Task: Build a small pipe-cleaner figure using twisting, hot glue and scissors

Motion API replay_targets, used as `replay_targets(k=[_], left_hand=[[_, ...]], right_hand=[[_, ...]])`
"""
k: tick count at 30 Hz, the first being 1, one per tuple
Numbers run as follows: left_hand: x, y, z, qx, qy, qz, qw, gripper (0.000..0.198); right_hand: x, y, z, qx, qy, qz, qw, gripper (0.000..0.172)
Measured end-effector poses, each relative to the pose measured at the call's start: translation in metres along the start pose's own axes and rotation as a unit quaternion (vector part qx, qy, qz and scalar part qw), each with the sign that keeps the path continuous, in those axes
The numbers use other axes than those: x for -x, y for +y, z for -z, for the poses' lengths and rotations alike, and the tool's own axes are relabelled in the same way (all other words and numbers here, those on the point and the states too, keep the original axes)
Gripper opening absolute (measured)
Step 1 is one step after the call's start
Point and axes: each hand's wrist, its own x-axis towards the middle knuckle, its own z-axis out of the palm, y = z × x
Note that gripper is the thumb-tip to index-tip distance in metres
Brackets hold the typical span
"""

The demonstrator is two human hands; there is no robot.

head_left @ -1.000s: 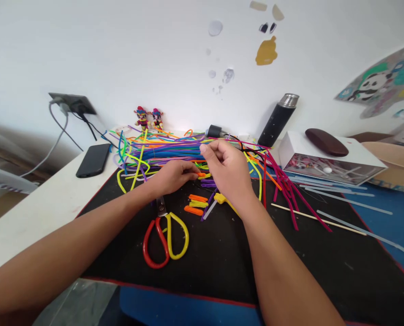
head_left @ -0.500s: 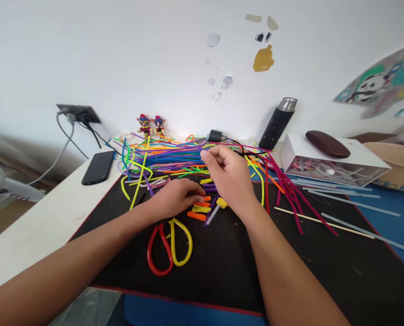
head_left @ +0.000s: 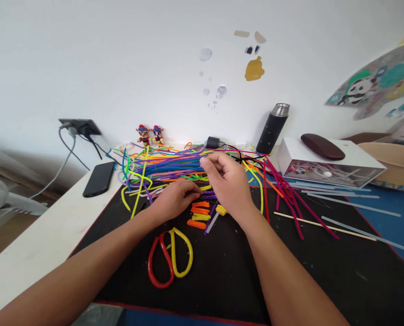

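My left hand rests on the black mat, its fingers curled beside a small heap of short orange and yellow pipe-cleaner pieces. What the fingers hold, if anything, is hidden. Just above and to the right, my right hand is raised with thumb and forefinger pinched together, in front of a big pile of long coloured pipe cleaners. I cannot make out what the pinch holds. Scissors with red and yellow handles lie close in front of my left hand.
Magenta pipe cleaners and a thin wooden stick lie to the right. Behind them stand a black flask and a white box with a brown case on top. A phone lies at the left, near cables.
My left hand has come down from the long pile with a short orange piece to the small heap of cut pieces. My right hand has stayed pinched in place. The view has shifted slightly.
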Motion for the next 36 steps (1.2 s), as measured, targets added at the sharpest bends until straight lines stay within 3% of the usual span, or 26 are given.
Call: replay_targets(k=[10,16,25,33,36], left_hand=[[0.016,0.010,0.010,0.032,-0.009,0.022,0.999,0.022],[0.019,0.012,0.008,0.022,-0.017,0.006,1.000,0.023],[0.028,0.020,0.003,0.090,0.020,-0.002,0.996,0.026],[0.038,0.022,-0.003,0.138,-0.001,0.018,0.990,0.041],[0.032,0.019,-0.002,0.147,0.018,0.025,0.989,0.037]], right_hand=[[0.002,-0.016,0.001,-0.085,0.016,0.006,0.996,0.032],[0.006,-0.024,0.003,-0.096,0.017,0.022,0.995,0.031],[0.012,-0.039,0.001,-0.077,0.004,0.050,0.996,0.034],[0.018,-0.049,-0.002,-0.102,-0.007,0.031,0.994,0.033],[0.020,-0.051,-0.002,-0.118,-0.001,0.028,0.993,0.033]])
